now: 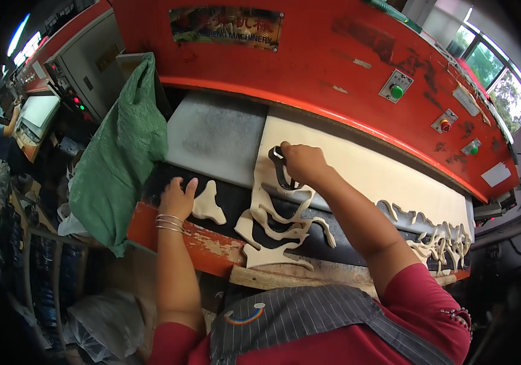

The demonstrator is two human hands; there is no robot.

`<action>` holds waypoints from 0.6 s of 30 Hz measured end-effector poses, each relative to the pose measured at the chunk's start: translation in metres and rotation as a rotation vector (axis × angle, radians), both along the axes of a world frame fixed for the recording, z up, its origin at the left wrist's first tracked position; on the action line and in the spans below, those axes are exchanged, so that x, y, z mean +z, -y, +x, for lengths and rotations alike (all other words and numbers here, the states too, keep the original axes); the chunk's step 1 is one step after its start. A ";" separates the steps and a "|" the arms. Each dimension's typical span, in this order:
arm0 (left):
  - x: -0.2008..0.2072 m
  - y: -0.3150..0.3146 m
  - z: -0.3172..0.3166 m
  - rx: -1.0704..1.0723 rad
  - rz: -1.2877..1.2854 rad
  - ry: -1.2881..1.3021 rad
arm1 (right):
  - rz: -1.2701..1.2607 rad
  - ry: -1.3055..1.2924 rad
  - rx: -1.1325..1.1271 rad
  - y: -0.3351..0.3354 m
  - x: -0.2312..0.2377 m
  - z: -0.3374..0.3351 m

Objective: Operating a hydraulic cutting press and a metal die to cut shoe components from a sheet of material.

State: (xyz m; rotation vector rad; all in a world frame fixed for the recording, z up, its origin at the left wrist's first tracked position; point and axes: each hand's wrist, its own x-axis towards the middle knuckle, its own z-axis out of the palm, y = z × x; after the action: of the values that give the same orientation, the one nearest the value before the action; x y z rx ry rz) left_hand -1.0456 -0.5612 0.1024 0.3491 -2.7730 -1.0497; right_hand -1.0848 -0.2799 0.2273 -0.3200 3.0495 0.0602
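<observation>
My right hand (304, 164) grips a black-edged cutting die (277, 163), a narrow curved outline frame, at the left edge of a cream sheet (370, 167). The die appears to rest on the sheet; its far side is partly hidden by my fingers. My left hand (177, 198) is open, fingers apart, over the dark front of the machine bed. Just right of it lies a cream cut piece (209, 205). Below the die, curved strips of cream scrap (279, 246) hang together over the bed's front edge.
A red press machine (327, 67) with green and red buttons spans the far side. The grey bed plate (218, 134) lies left of the sheet. A green sack (123, 152) stands at the left. More ragged scrap (443, 246) hangs at the right. A wooden strip (272, 278) runs along the front.
</observation>
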 end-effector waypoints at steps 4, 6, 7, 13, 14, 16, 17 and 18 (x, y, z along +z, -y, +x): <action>0.020 -0.032 -0.016 -0.119 -0.076 -0.273 | 0.002 -0.096 0.014 -0.010 -0.050 -0.036; 0.024 -0.057 -0.024 -0.369 0.172 -0.296 | -0.159 -0.182 0.051 -0.014 -0.048 -0.028; 0.022 -0.071 -0.028 -0.477 0.256 -0.301 | -0.317 -0.276 0.084 -0.021 -0.048 -0.021; -0.010 -0.125 -0.068 -0.607 0.285 -0.383 | -0.421 -0.249 0.021 -0.057 -0.075 0.029; -0.009 -0.131 -0.067 -0.616 0.152 -0.350 | -0.417 -0.286 0.065 -0.064 -0.082 0.028; -0.009 -0.134 -0.066 -0.626 0.183 -0.358 | -0.506 -0.341 0.013 -0.063 -0.087 0.028; -0.009 -0.132 -0.066 -0.623 0.214 -0.369 | -0.517 -0.339 0.004 -0.063 -0.086 0.028; -0.009 -0.130 -0.066 -0.630 0.205 -0.361 | -0.553 -0.335 0.029 -0.063 -0.086 0.026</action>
State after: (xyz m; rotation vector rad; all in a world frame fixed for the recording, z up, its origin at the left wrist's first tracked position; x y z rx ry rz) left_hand -1.1119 -0.4308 0.0936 -0.6746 -2.4831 -1.3558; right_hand -1.0586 -0.2166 0.1414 -0.4199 3.3318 -0.8177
